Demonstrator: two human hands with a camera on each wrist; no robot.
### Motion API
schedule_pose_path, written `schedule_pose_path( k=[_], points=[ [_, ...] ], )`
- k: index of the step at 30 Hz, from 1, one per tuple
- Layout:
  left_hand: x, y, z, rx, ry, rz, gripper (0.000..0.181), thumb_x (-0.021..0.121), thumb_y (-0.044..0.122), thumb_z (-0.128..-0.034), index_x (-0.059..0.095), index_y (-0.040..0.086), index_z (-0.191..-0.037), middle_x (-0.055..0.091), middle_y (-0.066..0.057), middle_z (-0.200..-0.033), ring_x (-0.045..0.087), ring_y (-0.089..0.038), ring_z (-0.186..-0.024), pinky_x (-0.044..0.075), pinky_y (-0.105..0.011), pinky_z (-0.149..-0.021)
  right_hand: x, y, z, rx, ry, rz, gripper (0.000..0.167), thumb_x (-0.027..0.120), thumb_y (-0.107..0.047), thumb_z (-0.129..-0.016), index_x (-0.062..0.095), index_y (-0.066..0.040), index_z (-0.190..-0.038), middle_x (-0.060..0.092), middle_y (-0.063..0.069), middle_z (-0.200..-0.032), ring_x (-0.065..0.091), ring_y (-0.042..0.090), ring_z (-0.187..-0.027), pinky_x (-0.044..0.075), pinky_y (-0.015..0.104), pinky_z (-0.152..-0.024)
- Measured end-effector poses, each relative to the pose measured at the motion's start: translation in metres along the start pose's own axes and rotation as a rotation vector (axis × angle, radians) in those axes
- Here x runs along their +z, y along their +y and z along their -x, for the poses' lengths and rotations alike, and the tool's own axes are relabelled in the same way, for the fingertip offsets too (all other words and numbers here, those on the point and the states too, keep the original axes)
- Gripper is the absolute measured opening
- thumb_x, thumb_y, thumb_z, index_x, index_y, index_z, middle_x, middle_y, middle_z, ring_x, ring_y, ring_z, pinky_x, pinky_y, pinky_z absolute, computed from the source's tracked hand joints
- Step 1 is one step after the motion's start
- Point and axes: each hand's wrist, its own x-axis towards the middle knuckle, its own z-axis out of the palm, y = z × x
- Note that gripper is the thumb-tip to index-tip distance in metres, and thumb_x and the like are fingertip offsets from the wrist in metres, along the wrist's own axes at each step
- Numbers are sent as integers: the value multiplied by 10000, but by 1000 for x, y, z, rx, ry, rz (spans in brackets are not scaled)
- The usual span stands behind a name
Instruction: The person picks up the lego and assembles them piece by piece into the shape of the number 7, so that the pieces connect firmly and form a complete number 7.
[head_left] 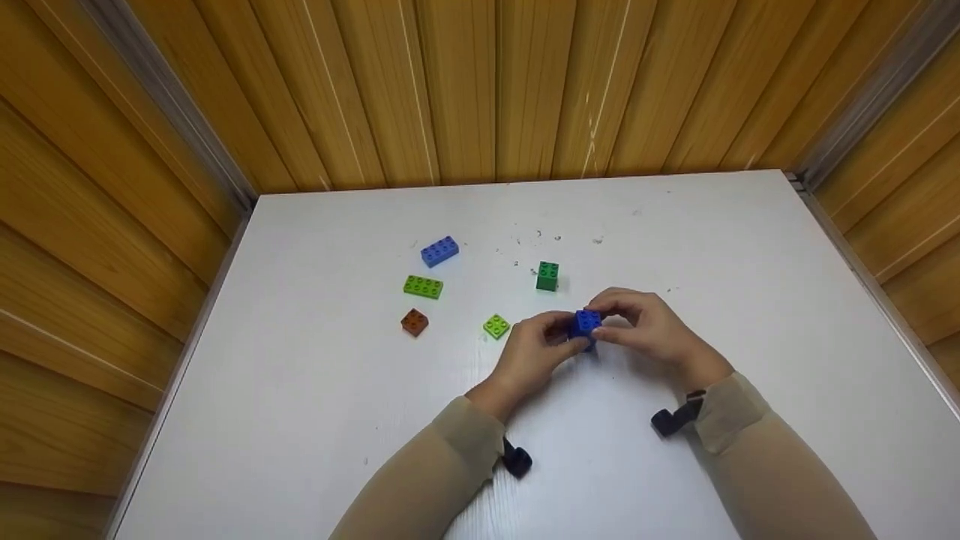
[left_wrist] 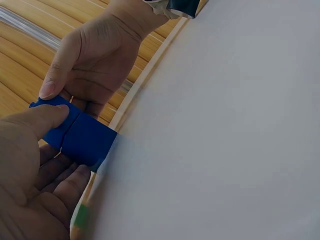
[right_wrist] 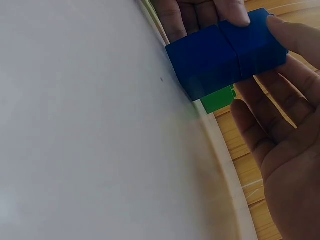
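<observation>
Two blue bricks stand one on top of the other on the table, held between both hands. The upper blue brick [head_left: 587,321] shows its studs in the head view; the lower blue brick [left_wrist: 89,142] reaches down to the white surface, and a thin seam runs between them. My left hand [head_left: 529,348] grips the stack from the left, its thumb across the upper brick near the seam. From the right, my right hand [head_left: 654,327] pinches the upper brick between thumb and fingers. Behind the stack stands a green brick [head_left: 547,277].
Left of the hands lie a small lime brick [head_left: 496,326], a brown brick [head_left: 415,322], a long lime brick [head_left: 423,286] and a long light-blue brick [head_left: 440,251]. The white table [head_left: 315,375] is bordered by wood-patterned walls [head_left: 457,90] at the back and sides.
</observation>
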Motion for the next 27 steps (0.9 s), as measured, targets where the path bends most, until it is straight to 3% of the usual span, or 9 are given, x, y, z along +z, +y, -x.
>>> schedule_pose_path(
  k=[15, 22, 27],
  points=[
    [0, 4, -2, 28, 4, -174, 367, 828, 231, -1059, 792, 124, -1408, 837, -7, -1350, 768, -89, -1276, 613, -289, -1141, -1, -2, -2, -17, -21, 35, 254, 849, 56, -955, 826, -25, -1195, 799, 134, -1180, 746, 116, -1163, 558, 205, -1148],
    [1, 1, 1, 56, 13, -202, 388, 825, 219, -1063, 776, 116, -1434, 821, -23, -1395, 758, -112, -1325, 600, -269, -1154, -1, 1, -2, 3, -36, 35, 235, 843, 32, -975, 827, -48, -1196, 793, 137, -1180, 748, 125, -1170, 544, 204, -1163],
    [2, 2, 0, 83, 22, -175, 424, 834, 269, -1059, 765, 138, -1456, 801, -5, -1436, 730, -111, -1376, 575, -269, -1190, -3, -2, -4, 21, -41, 28, 232, 844, 39, -967, 813, 5, -1194, 797, 93, -1186, 748, 121, -1177, 538, 205, -1166]
  ],
)
